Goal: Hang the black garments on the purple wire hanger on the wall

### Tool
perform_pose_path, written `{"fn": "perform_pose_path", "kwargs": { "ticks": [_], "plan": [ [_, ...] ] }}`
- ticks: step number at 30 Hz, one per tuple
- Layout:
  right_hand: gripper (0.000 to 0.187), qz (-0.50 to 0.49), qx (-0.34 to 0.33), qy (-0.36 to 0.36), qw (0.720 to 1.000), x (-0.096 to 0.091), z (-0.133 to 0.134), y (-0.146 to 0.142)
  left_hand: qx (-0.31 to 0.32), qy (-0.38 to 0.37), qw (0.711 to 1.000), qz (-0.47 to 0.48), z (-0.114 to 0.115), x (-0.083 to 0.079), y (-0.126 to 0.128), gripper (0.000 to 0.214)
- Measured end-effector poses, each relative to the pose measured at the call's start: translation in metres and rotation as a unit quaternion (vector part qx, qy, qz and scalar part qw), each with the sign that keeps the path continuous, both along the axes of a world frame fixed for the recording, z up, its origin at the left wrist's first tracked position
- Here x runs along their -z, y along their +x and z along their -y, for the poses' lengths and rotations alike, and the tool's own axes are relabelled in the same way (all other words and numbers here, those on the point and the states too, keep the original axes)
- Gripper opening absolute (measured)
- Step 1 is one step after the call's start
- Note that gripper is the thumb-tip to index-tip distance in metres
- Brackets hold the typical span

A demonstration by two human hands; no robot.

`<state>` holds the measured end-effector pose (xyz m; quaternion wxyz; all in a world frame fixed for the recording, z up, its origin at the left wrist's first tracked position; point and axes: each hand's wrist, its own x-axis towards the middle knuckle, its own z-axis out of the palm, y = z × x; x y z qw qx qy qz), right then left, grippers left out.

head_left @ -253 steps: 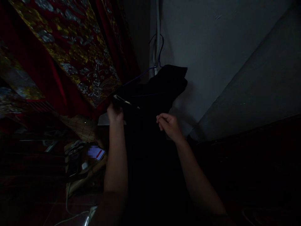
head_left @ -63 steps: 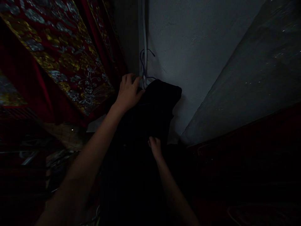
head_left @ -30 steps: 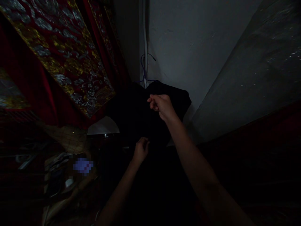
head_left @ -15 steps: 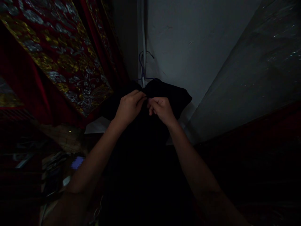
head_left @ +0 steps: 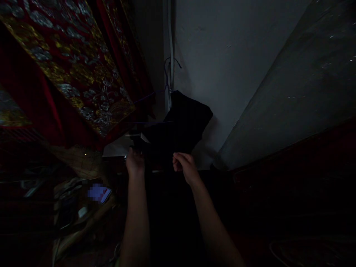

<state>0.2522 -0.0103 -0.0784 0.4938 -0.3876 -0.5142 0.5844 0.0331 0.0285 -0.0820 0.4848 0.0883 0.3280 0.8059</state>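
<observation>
A black garment hangs by its right side on a thin purple wire hanger. The hanger's left arm is bare, and the cloth has dropped below it. A pale strip, perhaps a label, shows at the cloth's left part. My left hand is closed at the lower left of the garment, its fingers partly hidden in the dark. Thumb against curled fingers, my right hand pinches the black cloth lower right of the left part. The light is dim, so the folds are hard to make out.
Red cloth with gold and silver embroidery hangs at left. A pale cable runs down the grey wall. Clear plastic sheeting covers the right. A lit phone lies among clutter at lower left.
Both hands have moved down from the garment's neck, the left one also leftward. The garment's left side has come off the hanger, whose left arm now shows.
</observation>
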Motion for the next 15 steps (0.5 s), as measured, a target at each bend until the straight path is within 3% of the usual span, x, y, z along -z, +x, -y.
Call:
{"fn": "perform_pose_path", "kwargs": {
  "ticks": [2,4,8,10,13,15],
  "plan": [
    [0.041,-0.003,0.047,-0.011,0.999,0.009,0.006,0.002,-0.018,-0.030,0.999,-0.012,0.013,0.021,0.021,0.024],
    [0.043,0.025,0.084,0.010,0.996,0.017,0.006,0.008,-0.009,-0.040,0.999,-0.033,0.022,0.027,0.038,0.023],
    [0.038,0.129,0.150,0.093,0.976,0.027,0.002,0.013,0.033,0.025,0.995,-0.090,0.034,0.009,0.060,0.031],
    [0.030,0.145,0.129,0.132,0.972,0.029,0.004,0.007,0.042,0.065,0.983,-0.167,0.042,-0.005,0.072,0.030],
    [0.043,0.106,0.058,0.163,0.979,0.028,0.010,-0.009,0.054,0.122,0.927,-0.351,0.053,-0.024,0.093,0.023],
    [0.048,0.062,0.061,0.172,0.981,0.023,0.010,-0.016,0.059,0.167,0.874,-0.452,0.056,-0.034,0.102,0.019]
  ]
}}
